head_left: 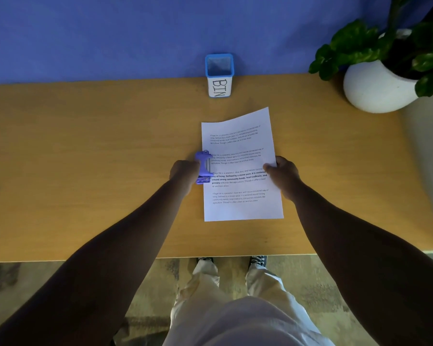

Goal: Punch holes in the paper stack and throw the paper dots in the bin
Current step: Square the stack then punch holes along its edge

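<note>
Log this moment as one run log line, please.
stage: punch lined up | left hand: on hole punch at paper stack left edge | right hand: holding right edge | bin: behind, apart

"BIN" on the bin

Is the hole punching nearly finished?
Not yet. The purple hole punch sits on the white printed paper stack's left edge, left hand on it, right hand steadying the sheets. No holes or dots show, and emptying dots into the blue-rimmed "BIN" cup remains.
</note>
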Available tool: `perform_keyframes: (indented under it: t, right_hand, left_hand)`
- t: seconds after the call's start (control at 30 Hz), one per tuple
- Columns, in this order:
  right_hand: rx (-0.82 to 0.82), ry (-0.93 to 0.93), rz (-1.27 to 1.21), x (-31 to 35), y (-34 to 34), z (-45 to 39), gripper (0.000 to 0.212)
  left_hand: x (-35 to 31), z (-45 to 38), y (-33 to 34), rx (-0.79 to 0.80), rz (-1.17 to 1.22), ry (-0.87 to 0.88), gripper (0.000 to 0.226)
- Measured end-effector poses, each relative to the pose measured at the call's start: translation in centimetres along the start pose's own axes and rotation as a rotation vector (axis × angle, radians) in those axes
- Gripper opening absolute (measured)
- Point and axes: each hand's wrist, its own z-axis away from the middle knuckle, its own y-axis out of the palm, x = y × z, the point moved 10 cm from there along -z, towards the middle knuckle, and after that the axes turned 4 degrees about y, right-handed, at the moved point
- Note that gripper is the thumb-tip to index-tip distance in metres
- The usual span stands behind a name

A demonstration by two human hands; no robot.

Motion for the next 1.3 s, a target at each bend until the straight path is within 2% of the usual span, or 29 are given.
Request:
perform_keyframes:
  t: [0.03, 0.13, 0.2, 0.3, 0.43, 0.7, 0.8, 0.87, 1.0, 1.2, 1.3]
  right_hand:
    - [0.0, 0.002, 0.001, -0.1, 0.0, -0.1, 0.022]
    - [0.002, 0.0, 0.019, -0.4, 0.2, -0.5, 0.026]
    - [-0.03, -0.002, 0.039, -0.5, 0.0, -0.7, 0.032]
    - [-0.143, 0.024, 0.062, -0.9, -1.1, -0.9, 0.038]
    - [-0.292, 0.034, 0.169, -1.3, -2.6, -1.0, 0.03]
    - [-0.308, 0.019, 0.249, -1.7, -2.0, -1.4, 0.031]
    - [-0.387, -0.067, 0.4, -0.8, -2.1, -0.8, 0.033]
    - [-0.409, -0.205, 0.512, 0.3, -1.4, -0.3, 0.036]
    - [-0.38, -0.455, 0.718, 1.6, 1.0, 0.2, 0.044]
    - [-0.186, -0.549, 0.898, 0.5, 4.7, -0.3, 0.058]
    - [-0.169, -0.561, 0.925, -0.3, 5.7, -0.2, 0.06]
  left_hand:
    - [-0.2, 0.1, 0.1, 0.007, -0.021, 0.001, 0.01]
    - [0.5, -0.4, 0.1, -0.018, 0.092, -0.045, 0.021]
    - [0.9, -0.5, 0.0, -0.037, 0.139, -0.082, 0.017]
    - [1.2, -0.7, 0.1, -0.024, 0.22, -0.096, 0.019]
    - [1.4, -1.4, 0.0, -0.019, 0.263, -0.1, 0.017]
    - [1.0, -1.3, 0.5, 0.014, 0.271, -0.06, 0.021]
    - [0.9, -1.3, 0.3, 0.013, 0.24, -0.045, 0.026]
    - [0.8, -1.4, 0.1, 0.006, 0.212, -0.034, 0.028]
    - [0.9, -1.5, 0.2, 0.005, 0.167, -0.006, 0.031]
    - [-0.2, -1.5, 0.1, 0.018, 0.07, 0.076, 0.037]
    - [-0.1, -1.6, 0.0, 0.025, 0.084, 0.102, 0.031]
